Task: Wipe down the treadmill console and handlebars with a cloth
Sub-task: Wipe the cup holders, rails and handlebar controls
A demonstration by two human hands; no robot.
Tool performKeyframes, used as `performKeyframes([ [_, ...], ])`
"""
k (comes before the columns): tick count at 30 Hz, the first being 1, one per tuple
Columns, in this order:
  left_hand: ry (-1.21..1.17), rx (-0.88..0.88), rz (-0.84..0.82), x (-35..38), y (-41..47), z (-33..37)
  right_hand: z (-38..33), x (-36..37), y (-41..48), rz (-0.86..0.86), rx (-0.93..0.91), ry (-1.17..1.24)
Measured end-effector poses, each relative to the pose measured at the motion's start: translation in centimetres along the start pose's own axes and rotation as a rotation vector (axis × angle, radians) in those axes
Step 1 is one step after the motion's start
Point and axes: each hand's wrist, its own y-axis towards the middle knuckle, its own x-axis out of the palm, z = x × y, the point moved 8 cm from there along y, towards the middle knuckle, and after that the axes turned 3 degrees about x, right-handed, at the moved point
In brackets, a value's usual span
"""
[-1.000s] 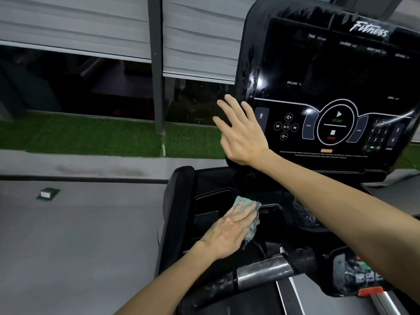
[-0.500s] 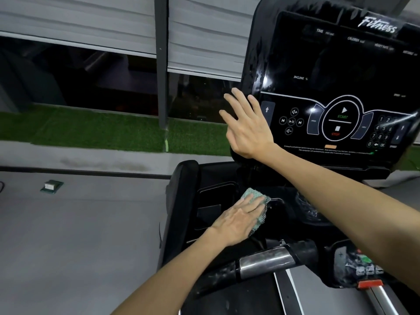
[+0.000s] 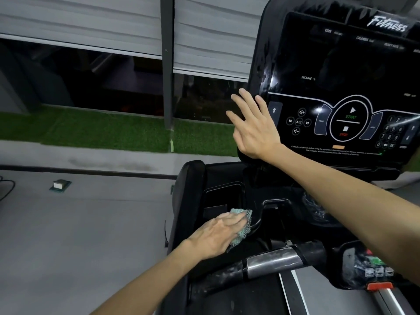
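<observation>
A person's left hand (image 3: 218, 235) presses flat, fingers straight and close together, on a teal cloth (image 3: 244, 223) that lies on the black accessory tray (image 3: 222, 196) of a treadmill, near 6 o'clock in the view. The cloth shows only past the fingertips and along the hand's far edge. At 1 o'clock from that hand, the right hand (image 3: 254, 130) is open, fingers straight and spread, palm against the left edge of the console (image 3: 341, 71), holding nothing. A handlebar (image 3: 272, 262) with a metal grip sensor crosses at 5 o'clock from the cloth. A red safety clip (image 3: 379, 286) sits at 4 o'clock in the view, and green artificial turf (image 3: 91, 130) runs at 9 o'clock.
</observation>
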Motion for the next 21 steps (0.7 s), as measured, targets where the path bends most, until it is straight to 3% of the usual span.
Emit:
performKeyframes([
  [5,-0.032,-0.111,0.025,1.1,2.1,0.6,0.0,0.0,0.0,-0.013,0.002,-0.009],
  [15,-0.034,-0.031,-0.072,-0.2,-0.2,-0.8,0.1,0.0,0.0,0.010,0.003,0.000],
  [21,-0.041,-0.161,-0.109,0.7,3.1,-1.7,0.1,-0.1,0.0,0.030,0.002,0.014],
])
